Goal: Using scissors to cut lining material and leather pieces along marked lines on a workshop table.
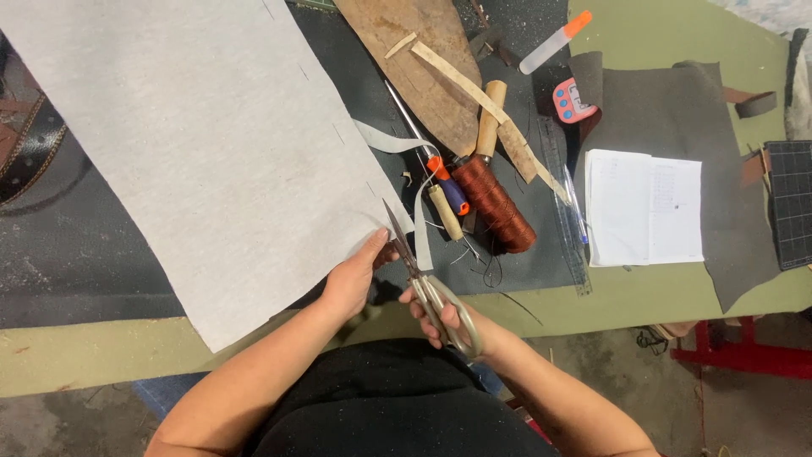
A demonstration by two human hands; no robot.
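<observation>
We held the scissors (427, 283) in our right hand (452, 326), its grip closed through the metal loops, the blades slightly parted and pointing away from us at the near edge of the grey fabric sheet (194, 144). Our left hand (355, 279) pinched that edge just beside the blades, thumb on top, its grip closed on the cloth. The sheet lay spread over a dark mat (85, 262) on the green counter (660, 296). A narrow cut strip (420, 222) curled away to the right of the blades. Beyond it lay a spool of rust-brown thread (495, 203), an awl with an orange and blue handle (447, 182), an open white notebook (647, 207), a small pink timer (571, 100) and a white tube with an orange cap (556, 41).
</observation>
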